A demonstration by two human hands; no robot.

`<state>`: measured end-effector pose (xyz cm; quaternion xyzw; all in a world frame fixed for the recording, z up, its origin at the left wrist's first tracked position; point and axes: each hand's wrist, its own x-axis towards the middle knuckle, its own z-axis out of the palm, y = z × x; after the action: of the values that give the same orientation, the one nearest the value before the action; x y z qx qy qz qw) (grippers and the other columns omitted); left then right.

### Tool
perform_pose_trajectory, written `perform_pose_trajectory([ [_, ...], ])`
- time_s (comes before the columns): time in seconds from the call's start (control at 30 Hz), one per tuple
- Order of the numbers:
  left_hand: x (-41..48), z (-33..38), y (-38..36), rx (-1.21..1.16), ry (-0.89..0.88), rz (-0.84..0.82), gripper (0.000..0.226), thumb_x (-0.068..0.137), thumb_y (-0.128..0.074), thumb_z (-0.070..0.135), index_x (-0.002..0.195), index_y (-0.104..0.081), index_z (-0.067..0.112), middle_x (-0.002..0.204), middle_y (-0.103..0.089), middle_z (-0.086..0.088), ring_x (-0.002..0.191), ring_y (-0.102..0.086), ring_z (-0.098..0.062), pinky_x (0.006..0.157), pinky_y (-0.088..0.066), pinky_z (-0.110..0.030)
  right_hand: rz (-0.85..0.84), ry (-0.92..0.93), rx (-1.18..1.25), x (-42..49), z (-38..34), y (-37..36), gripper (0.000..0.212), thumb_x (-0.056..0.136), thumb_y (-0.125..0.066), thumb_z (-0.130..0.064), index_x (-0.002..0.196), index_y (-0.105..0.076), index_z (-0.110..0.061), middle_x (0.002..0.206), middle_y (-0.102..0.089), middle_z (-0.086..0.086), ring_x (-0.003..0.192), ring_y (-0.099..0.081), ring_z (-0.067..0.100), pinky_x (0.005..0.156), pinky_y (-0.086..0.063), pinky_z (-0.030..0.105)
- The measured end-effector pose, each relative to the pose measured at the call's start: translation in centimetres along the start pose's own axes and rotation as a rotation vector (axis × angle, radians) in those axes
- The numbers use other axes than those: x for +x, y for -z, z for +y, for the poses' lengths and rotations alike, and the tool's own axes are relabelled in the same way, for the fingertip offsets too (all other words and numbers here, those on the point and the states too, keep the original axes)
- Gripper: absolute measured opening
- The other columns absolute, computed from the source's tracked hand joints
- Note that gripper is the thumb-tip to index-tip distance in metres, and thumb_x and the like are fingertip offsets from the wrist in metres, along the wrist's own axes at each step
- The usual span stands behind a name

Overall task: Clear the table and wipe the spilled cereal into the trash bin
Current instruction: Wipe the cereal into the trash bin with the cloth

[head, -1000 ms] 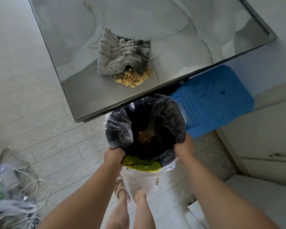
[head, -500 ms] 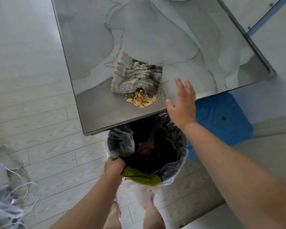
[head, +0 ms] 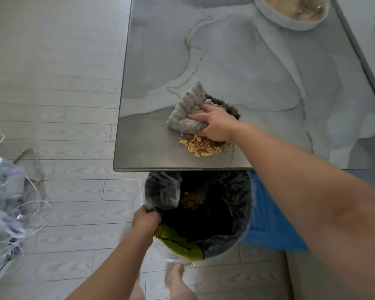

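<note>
Bench: near edge directly above bin | trash bin: below that edge, left hand fingers clamped on liner rim | cloth: near the edge; right hand has left the bin rim, fingers now pressed down on cloth | cereal: piled between cloth and edge, sweep looks imminent.

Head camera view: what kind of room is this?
Likely a home dining or kitchen area: a marble-look table with a bowl, spilled cereal, and a lined trash bin on wood-plank flooring.
</note>
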<state>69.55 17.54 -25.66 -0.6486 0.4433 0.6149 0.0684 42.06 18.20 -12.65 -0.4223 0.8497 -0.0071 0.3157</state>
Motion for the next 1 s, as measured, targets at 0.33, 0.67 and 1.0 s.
perform_pose_trajectory([
  [0.33, -0.6, 1.4, 0.0, 0.048, -0.105, 0.009, 0.022, 0.075, -0.044, -0.01, 0.077, -0.052, 0.01, 0.066, -0.048, -0.011, 0.06, -0.044, -0.026, 0.049, -0.032, -0.026, -0.043, 0.032, -0.004, -0.7, -0.2, -0.3, 0.059, 0.084, -0.034, -0.012, 0.129, -0.044, -0.049, 0.151, -0.019, -0.011, 0.134, -0.016, 0.026, 0.114, -0.016, 0.05],
  [0.67, -1.0, 2.2, 0.4, 0.05, -0.089, -0.036, 0.025, 0.076, -0.041, -0.012, 0.083, -0.052, 0.008, 0.067, -0.046, -0.01, 0.057, -0.041, -0.024, 0.047, -0.031, -0.026, -0.118, 0.122, -0.03, -5.4, -0.6, -2.6, 0.052, 0.085, -0.038, -0.013, 0.123, -0.051, -0.046, 0.143, -0.029, -0.01, 0.117, -0.026, 0.023, 0.107, -0.027, 0.048],
  [1.0, -0.8, 2.0, 0.5, 0.035, -0.065, -0.069, 0.03, 0.074, -0.043, -0.011, 0.095, -0.054, 0.008, 0.077, -0.051, -0.015, 0.075, -0.05, -0.034, 0.061, -0.046, -0.037, -0.093, 0.185, -0.201, -10.4, -1.5, -6.6, 0.044, 0.086, -0.044, -0.016, 0.124, -0.053, -0.037, 0.134, -0.033, 0.0, 0.111, -0.03, 0.027, 0.093, -0.037, 0.047],
])
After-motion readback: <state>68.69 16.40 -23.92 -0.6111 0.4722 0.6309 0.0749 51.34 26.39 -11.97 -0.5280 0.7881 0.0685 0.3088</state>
